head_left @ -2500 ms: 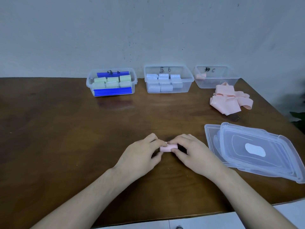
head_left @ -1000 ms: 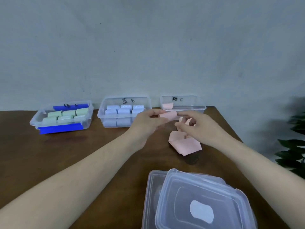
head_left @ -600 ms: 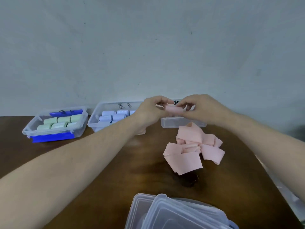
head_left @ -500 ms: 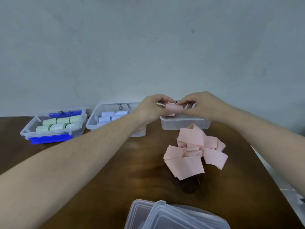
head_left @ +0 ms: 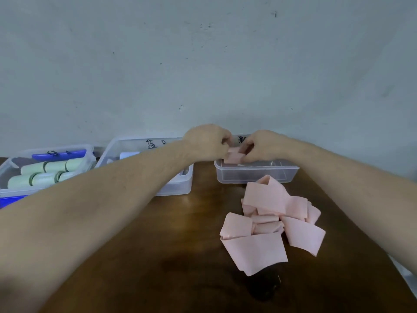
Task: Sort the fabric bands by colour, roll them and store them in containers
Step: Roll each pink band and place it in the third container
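Hands: left hand [head_left: 206, 141] + right hand [head_left: 262, 144] each pinch 1 end of small rolled pink fabric band [head_left: 234, 155], fingers curled, prob. to stop it unrolling. Roll sits at rim of clear plastic container [head_left: 257, 173], far-left corner. Loose pink bands [head_left: 268, 222] wait nearby, unrolled.

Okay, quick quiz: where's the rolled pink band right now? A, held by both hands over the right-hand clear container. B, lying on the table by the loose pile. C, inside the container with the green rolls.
A: the left hand and right hand pinch the rolled pink band over the right-hand container.
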{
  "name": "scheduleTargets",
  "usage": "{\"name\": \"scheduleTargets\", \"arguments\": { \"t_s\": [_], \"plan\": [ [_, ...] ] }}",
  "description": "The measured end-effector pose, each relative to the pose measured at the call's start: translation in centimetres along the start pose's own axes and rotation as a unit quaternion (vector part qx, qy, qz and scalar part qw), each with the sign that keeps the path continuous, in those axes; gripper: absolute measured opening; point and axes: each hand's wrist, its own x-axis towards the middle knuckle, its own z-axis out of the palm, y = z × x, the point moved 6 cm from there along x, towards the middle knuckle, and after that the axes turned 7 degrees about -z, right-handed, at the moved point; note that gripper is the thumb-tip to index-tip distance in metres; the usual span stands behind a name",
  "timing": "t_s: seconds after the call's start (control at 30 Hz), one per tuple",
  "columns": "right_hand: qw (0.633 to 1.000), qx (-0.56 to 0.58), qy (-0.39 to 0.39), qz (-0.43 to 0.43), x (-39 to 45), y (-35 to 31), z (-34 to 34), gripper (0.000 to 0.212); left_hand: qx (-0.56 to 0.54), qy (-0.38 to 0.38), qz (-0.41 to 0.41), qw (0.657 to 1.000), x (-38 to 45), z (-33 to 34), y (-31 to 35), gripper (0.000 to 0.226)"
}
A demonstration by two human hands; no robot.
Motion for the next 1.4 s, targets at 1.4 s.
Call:
{"name": "scheduleTargets", "arguments": {
  "t_s": [1.4],
  "plan": [
    [0.983,0.080,0.153,-0.061,-5.4,-1.1,-1.5,0.009,0.068,0.082,0.109,0.988,-3.6,-0.6,1.4,0.032]
  ]
}}
